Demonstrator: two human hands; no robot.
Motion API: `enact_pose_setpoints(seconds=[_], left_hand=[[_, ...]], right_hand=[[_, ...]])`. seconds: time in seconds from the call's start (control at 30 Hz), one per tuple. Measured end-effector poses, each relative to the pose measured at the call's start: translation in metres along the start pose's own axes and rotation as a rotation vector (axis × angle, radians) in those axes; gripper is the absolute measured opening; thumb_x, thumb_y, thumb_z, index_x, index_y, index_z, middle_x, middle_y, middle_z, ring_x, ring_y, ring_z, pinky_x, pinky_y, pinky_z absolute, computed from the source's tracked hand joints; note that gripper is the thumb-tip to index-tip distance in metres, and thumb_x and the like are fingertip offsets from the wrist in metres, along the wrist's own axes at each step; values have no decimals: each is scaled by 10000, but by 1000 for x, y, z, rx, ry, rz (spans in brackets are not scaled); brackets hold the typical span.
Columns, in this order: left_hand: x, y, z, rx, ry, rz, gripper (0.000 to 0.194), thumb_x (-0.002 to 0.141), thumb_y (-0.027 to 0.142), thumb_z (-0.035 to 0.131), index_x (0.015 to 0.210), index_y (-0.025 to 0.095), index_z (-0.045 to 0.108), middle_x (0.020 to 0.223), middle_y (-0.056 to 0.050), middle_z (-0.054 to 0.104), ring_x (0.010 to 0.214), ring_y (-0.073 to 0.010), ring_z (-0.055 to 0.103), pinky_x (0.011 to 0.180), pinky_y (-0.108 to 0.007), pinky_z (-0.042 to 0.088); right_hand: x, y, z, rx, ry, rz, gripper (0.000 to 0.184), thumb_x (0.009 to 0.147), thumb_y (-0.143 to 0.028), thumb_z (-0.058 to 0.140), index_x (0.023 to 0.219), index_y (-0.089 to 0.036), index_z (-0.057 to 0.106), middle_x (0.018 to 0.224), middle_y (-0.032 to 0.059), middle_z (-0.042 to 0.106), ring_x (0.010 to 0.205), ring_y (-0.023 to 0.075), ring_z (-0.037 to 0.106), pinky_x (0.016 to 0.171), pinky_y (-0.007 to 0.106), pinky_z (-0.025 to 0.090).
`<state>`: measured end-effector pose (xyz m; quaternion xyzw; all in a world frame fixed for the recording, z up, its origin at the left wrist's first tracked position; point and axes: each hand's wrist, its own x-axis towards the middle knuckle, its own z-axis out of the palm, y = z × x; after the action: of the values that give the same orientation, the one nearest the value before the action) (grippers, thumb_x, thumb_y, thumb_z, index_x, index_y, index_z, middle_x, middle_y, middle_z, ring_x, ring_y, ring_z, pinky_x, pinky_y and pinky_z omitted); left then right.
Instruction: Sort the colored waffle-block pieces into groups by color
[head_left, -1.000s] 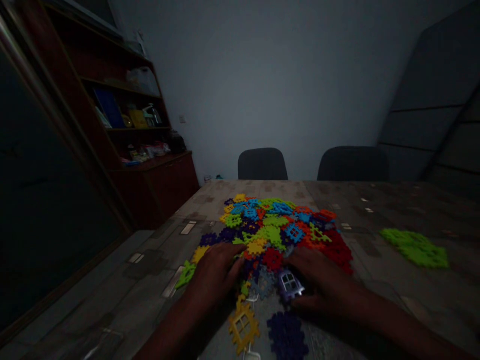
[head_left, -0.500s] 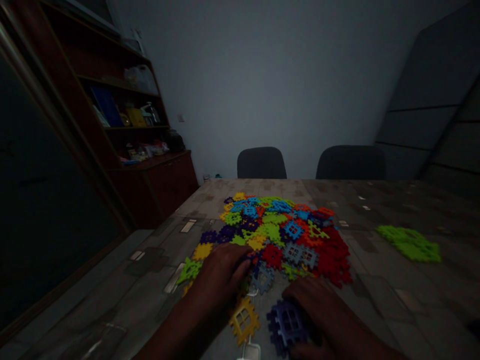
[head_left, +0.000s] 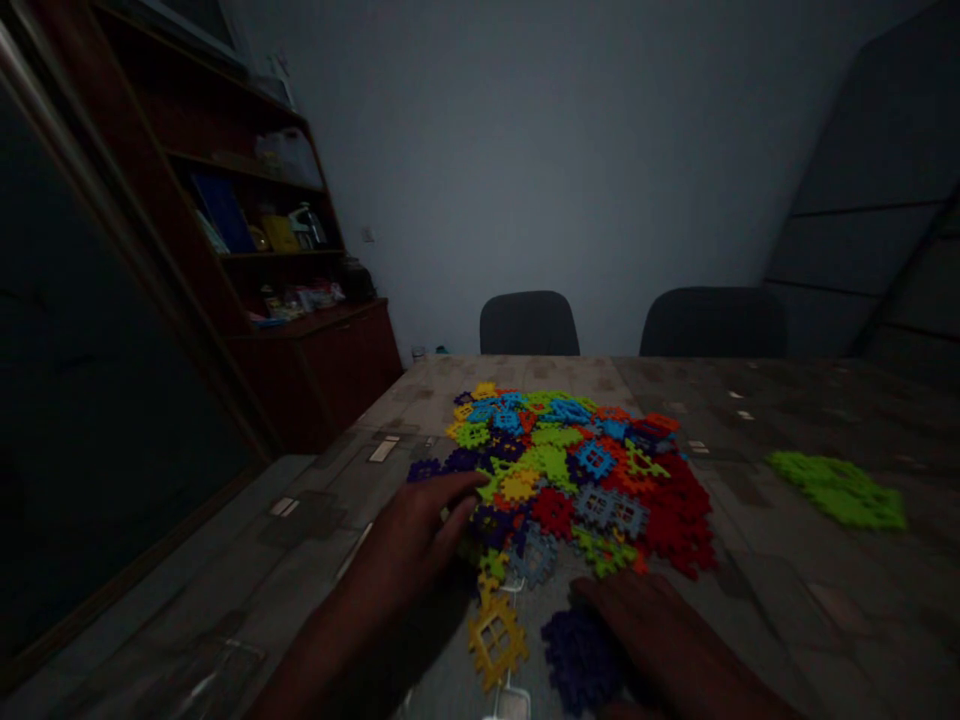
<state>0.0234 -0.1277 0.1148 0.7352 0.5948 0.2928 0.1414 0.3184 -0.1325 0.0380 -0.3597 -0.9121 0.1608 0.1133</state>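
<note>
My left hand (head_left: pixel 420 525) is at the near left edge of a heap of toothed plastic building pieces (head_left: pixel 553 465), its fingers stretched forward and its thumb apart from the index finger. The fingertips reach the green and yellow pieces; what lies under the palm is hidden. My right hand (head_left: pixel 645 615) is at the near side of the table, with its fingers along the upper right of a purple toothed piece (head_left: pixel 577 655) and its thumb low at the frame's edge. Between the hands lies a yellow window piece (head_left: pixel 497 640). A grey window piece (head_left: pixel 534 555) lies beyond it.
Flat green pieces (head_left: pixel 836 488) lie apart on the right of the patterned table (head_left: pixel 390 620). Red pieces (head_left: pixel 679 515) are bunched at the heap's right. Two dark chairs (head_left: pixel 529 322) stand behind the table. A wooden shelf unit (head_left: pixel 322 370) is at the left. The room is dim.
My left hand has shifted left over the heap's edge, uncovering purple and green pieces. The purple piece at my right hand has turned and looks flatter. The whole view has swung slightly left.
</note>
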Motion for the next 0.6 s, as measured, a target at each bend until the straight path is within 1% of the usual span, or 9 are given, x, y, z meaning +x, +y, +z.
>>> enact_pose_setpoints(seconds=[0.03,0.1,0.17,0.2,0.3,0.37,0.43,0.5,0.6], left_hand=[[2,-5,-4,-4,65,-17,383,964,338,465,1190,208,745,1180,-93,785,1059,-281,736,976,-406,542],[5,-11,-10,-12,169,-36,396,962,373,467,1180,197,747,1137,-92,795,1016,-284,747,972,-430,551],[7,-13,-10,-19,221,-40,396,962,380,470,1178,197,748,1123,-88,797,1005,-281,749,962,-431,557],[7,-14,-8,-20,220,-41,397,963,372,469,1187,196,746,1143,-90,792,1026,-282,745,968,-431,554],[9,-14,3,6,122,-52,400,967,301,456,1228,177,733,1234,-109,760,1132,-293,710,1012,-442,525],[11,-14,11,51,36,-76,402,973,252,454,1259,157,720,1275,-127,740,1184,-302,685,1041,-453,501],[11,-13,19,102,-34,-115,394,982,221,465,1280,143,710,1291,-144,728,1207,-310,670,1057,-460,482],[11,-10,25,142,-86,-140,379,991,209,477,1286,152,708,1298,-148,722,1213,-313,662,1059,-458,475],[8,-5,33,163,-169,-107,339,992,204,490,1224,198,737,1231,-119,752,1157,-305,681,1016,-438,493]], right_hand=[[0,-1,-1,-3,19,-17,854,677,-161,831,1474,-239,533,1356,122,675,1202,361,631,1053,457,496],[0,-1,-3,-4,25,-51,848,679,-170,833,1473,-232,540,1326,120,695,1170,354,650,1042,448,505],[-3,5,-5,-14,30,-52,830,722,-229,840,1490,-253,527,1342,124,689,1180,358,648,1040,453,509],[-4,10,-7,-21,41,-45,793,756,-264,831,1490,-267,530,1365,126,678,1198,362,641,1041,458,510],[-1,27,-13,-10,74,-27,588,880,-330,730,1447,-290,576,1401,130,653,1234,353,627,1019,462,523],[11,36,-21,29,85,-19,448,929,-284,638,1377,-278,622,1349,124,676,1178,317,652,963,430,546],[34,39,-33,32,65,-24,345,920,-186,577,1245,-238,679,1226,119,715,1063,277,681,897,389,555],[62,41,-44,-7,11,-58,269,889,-111,556,1089,-196,713,1089,111,736,967,251,689,859,357,547],[109,46,-54,-36,-3,-62,238,900,-78,564,1062,-165,716,1104,118,734,1025,250,681,906,351,521]])
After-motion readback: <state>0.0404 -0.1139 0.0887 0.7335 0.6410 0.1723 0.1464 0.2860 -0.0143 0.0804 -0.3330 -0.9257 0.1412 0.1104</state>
